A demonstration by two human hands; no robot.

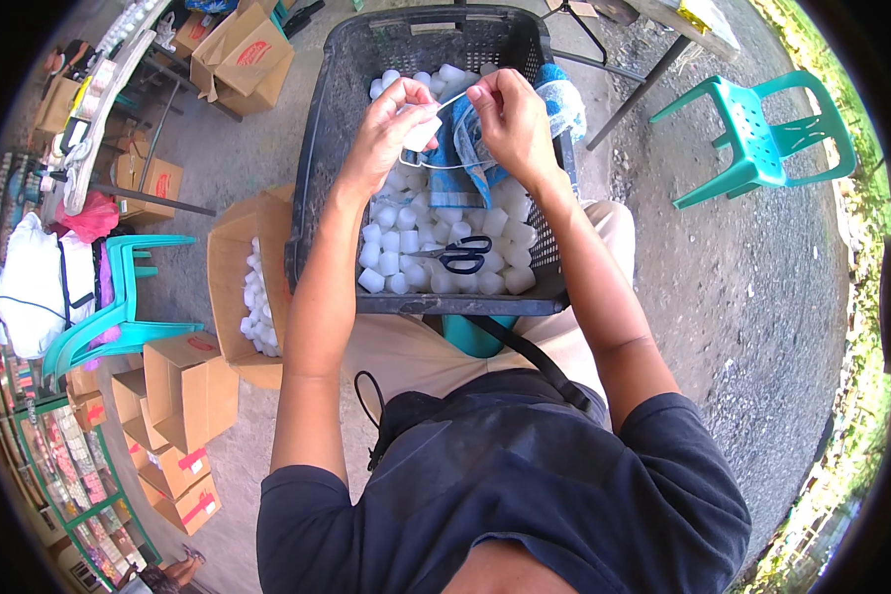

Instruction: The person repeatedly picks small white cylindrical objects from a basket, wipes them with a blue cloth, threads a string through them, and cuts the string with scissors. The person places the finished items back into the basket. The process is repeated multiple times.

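Over a black plastic crate (312,188), my left hand (391,134) pinches a small white waxy-looking cylinder (423,135). My right hand (513,127) has its thumb and fingers closed on a thin white cord (453,100), which stretches between the two hands. A loop of cord hangs below them. Many similar white cylinders (406,243) fill the bottom of the crate. Dark-handled scissors (463,255) lie on top of these pieces, nearer to me. A blue patterned cloth (455,178) and a bundle of white cord or netting (564,107) drape at the crate's right side.
Left of the crate, an open cardboard box (238,267) holds more white pieces. Several cartons (190,391) and a green plastic chair (119,297) stand further left. Another green chair (752,134) is at the far right, near a table leg (639,94).
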